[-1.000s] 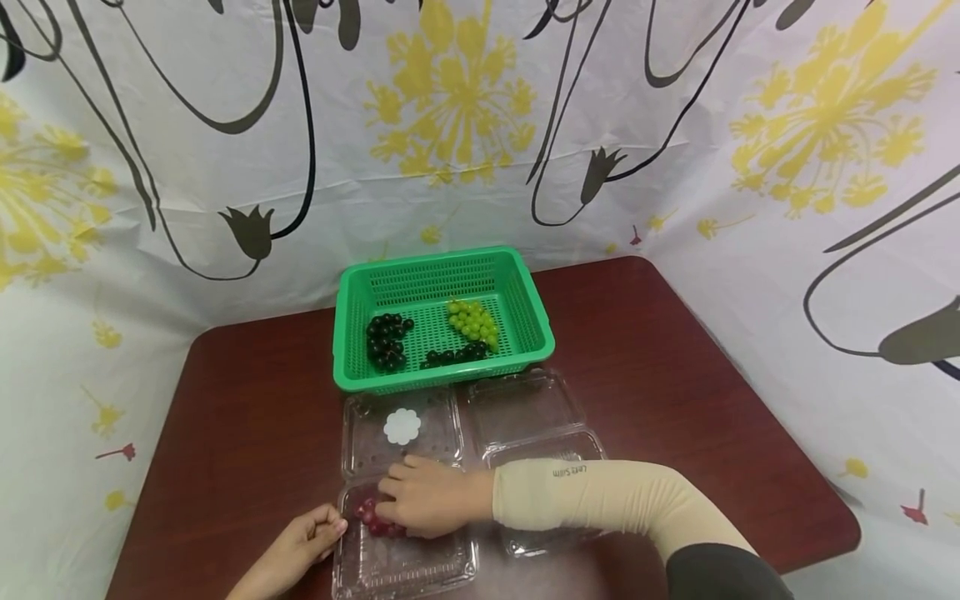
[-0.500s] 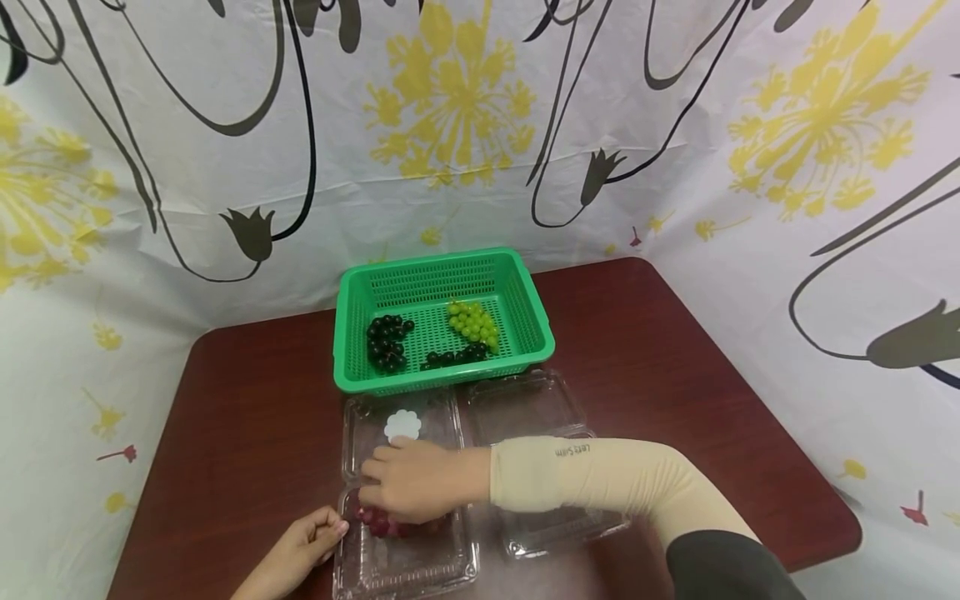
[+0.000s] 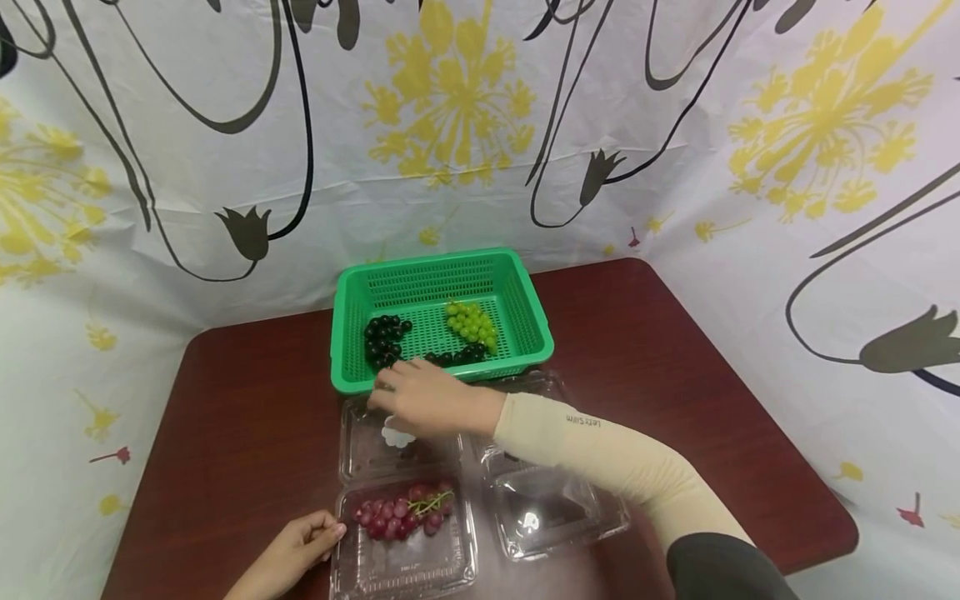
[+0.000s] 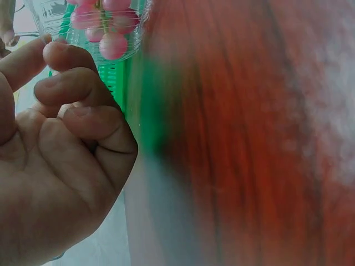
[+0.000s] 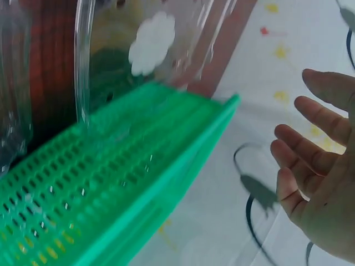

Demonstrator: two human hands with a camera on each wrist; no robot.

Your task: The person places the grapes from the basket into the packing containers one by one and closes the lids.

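Observation:
A bunch of red grapes (image 3: 405, 510) lies in the near half of an open clear plastic clamshell box (image 3: 416, 575). My left hand (image 3: 306, 542) pinches the box's left edge between thumb and forefinger; the left wrist view shows that hand (image 4: 66, 122) with its other fingers curled beside the rim. Above the box's lid, by the front rim of the green basket (image 3: 442, 383), my right hand (image 3: 427, 398) hovers. In the right wrist view this hand (image 5: 321, 160) has spread, loosely bent fingers and nothing in them. A white scalloped sticker (image 3: 396, 435) shows on the lid.
Inside the basket lie dark grapes (image 3: 384, 337) at left, more dark grapes (image 3: 468, 353) in front, and green grapes (image 3: 472, 323) at right. A second open clamshell box (image 3: 551, 512) stands to the right, partly under my right forearm. Patterned cloth (image 3: 465, 208) borders the table.
My right hand has left the red grapes and moved up and away to the basket's front rim, uncovering the bunch. My left hand stays at the box's edge.

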